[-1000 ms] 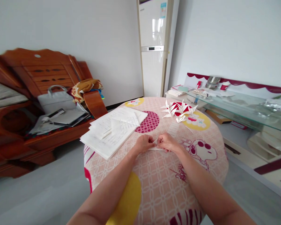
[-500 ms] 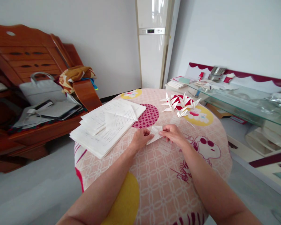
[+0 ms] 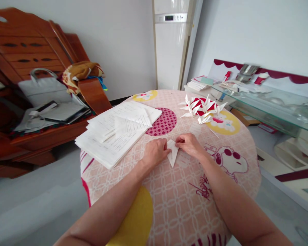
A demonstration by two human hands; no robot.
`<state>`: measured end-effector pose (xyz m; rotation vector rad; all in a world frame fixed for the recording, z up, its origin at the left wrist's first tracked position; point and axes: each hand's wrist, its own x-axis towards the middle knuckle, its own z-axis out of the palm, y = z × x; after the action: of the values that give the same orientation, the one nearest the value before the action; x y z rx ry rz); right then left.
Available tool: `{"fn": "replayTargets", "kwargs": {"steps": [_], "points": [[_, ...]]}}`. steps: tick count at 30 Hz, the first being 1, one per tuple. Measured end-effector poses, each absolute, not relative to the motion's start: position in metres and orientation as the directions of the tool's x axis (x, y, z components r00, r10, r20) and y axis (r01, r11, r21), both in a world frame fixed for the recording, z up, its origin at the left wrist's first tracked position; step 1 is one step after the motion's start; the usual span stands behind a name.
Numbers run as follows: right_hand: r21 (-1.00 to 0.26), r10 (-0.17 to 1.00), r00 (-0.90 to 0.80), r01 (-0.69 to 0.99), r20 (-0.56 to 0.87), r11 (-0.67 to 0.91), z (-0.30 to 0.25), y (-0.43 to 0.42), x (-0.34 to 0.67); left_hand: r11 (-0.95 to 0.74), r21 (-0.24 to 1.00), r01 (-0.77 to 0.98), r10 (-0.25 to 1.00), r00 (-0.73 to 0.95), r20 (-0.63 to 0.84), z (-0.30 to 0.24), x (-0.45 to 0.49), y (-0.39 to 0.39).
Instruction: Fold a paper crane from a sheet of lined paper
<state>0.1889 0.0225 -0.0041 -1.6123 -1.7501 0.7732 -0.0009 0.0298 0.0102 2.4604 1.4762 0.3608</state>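
- Between both hands, point toward the wearer: small white paper folded into a narrow kite shape (image 3: 172, 155); hard to judge whether flat on the cloth or slightly raised.
- Left of the folded paper: bare left hand (image 3: 156, 150), thumb against the near edge, other fingers curled; too hidden to say whether pinching.
- Right of the folded paper: bare right hand (image 3: 189, 143), thumb and index finger pinching the upper right edge.
- Beneath the folded paper: round surface covered in pink-and-white patterned cloth (image 3: 173, 201).
- Beyond and left of the folded paper: loose stack of white sheets with lines of writing (image 3: 110, 152), 1 folded translucent sheet (image 3: 133, 122) on top.
- Beyond and right of the folded paper: cluster of white folded-paper birds (image 3: 192, 110), wings pointed; nearer, 1 thin pale strip (image 3: 214, 133).
- Well left of the folded paper: reddish-brown carved wooden seat (image 3: 30, 49).
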Motion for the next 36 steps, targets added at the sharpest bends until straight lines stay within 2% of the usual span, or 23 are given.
{"fn": "replayTargets", "kwargs": {"steps": [4,6,9,12,23,29,36], "points": [[-0.727,0.994,-0.087,0.677,0.073,0.112,-0.002,0.022,0.189,-0.747,0.311,0.588,0.664,0.686,0.297,-0.003,-0.004,0.025],[-0.694,0.991,-0.115,0.708,0.068,0.130,0.000,0.021,0.189,-0.811,0.264,0.522,0.584,0.753,0.304,-0.009,-0.008,0.020],[-0.624,0.990,-0.119,0.768,0.078,0.142,0.003,0.022,0.186,-0.849,0.236,0.472,0.526,0.795,0.303,-0.015,-0.014,0.011],[-0.593,0.990,-0.090,0.794,0.108,0.137,0.003,0.026,0.181,-0.858,0.223,0.463,0.513,0.794,0.326,-0.017,-0.018,0.004],[-0.699,0.982,-0.118,0.690,0.146,0.187,-0.004,0.044,0.173,-0.876,0.188,0.445,0.482,0.793,0.373,-0.022,-0.017,0.003],[-0.742,0.981,-0.131,0.642,0.142,0.193,-0.001,0.041,0.172,-0.864,0.221,0.453,0.503,0.786,0.359,-0.022,-0.017,0.002],[-0.660,0.963,-0.146,0.704,0.227,0.262,0.008,0.026,0.169,-0.853,0.236,0.465,0.521,0.782,0.343,-0.022,-0.016,0.003]]}}
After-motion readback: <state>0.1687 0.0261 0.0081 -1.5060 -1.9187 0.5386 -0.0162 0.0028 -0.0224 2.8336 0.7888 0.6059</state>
